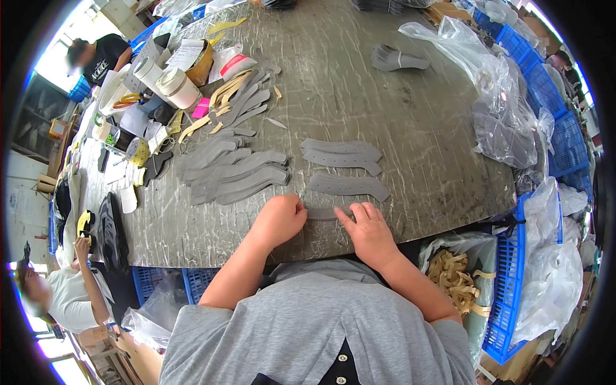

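Observation:
Near the front edge of the table, both my hands are at a narrow grey strip of sheet material [322, 214]. My left hand [281, 221] is closed at its left end, fingers curled under and partly hidden. At the right end, my right hand [367, 232] is closed on the strip, its thumb side laid along it. Just beyond lie curved grey pieces with rows of small holes, a single stack [350, 186] and a farther overlapping group [340, 156]. To their left spreads a pile of similar grey pieces [240, 170].
More grey and tan strips [240, 96] lie behind the pile, beside white jars [178, 88] and tape rolls [137, 151]. A tied grey bundle [399, 59] sits far right. Plastic bags [504, 122] and blue crates [504, 289] line the right. Two people are at the left.

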`<control>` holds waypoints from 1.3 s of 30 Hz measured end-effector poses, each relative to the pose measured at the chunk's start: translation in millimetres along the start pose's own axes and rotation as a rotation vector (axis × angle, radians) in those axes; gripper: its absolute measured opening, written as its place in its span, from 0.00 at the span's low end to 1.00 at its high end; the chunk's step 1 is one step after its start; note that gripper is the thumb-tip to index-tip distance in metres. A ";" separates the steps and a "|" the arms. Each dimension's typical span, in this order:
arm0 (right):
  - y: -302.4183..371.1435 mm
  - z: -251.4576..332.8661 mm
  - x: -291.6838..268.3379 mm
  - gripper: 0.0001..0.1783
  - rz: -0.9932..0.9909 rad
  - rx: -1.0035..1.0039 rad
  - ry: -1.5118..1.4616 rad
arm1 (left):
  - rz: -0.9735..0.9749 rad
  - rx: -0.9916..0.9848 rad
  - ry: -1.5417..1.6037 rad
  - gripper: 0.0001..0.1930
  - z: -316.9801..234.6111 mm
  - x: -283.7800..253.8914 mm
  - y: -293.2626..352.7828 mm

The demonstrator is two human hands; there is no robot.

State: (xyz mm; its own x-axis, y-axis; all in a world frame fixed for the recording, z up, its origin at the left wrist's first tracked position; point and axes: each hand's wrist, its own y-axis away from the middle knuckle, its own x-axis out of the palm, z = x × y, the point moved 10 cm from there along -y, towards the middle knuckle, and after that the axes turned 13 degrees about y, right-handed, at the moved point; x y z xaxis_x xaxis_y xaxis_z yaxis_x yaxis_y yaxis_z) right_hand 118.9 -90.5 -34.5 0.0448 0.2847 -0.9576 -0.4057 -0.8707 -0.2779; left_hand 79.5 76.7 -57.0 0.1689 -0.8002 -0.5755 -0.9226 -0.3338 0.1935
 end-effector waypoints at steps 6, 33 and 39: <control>-1.6 10.1 4.7 0.30 0.132 -0.045 0.066 | 0.031 -0.026 -0.032 0.10 5.3 2.3 -4.7; -3.9 -28.9 8.1 0.19 -0.006 0.172 -0.072 | -0.359 -0.079 0.081 0.23 12.7 -90.8 37.2; -15.9 8.0 -31.3 0.11 -0.113 0.159 -0.738 | -0.061 0.740 0.024 0.44 -118.0 9.6 43.0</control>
State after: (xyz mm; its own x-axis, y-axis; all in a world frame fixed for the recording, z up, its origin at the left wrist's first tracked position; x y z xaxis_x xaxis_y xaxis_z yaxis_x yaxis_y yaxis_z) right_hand 116.6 -82.3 0.5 -0.5050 0.6115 -0.6092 -0.5640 -0.7680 -0.3035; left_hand 82.4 -4.1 39.6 0.2268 -0.8044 -0.5492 -0.9023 0.0387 -0.4293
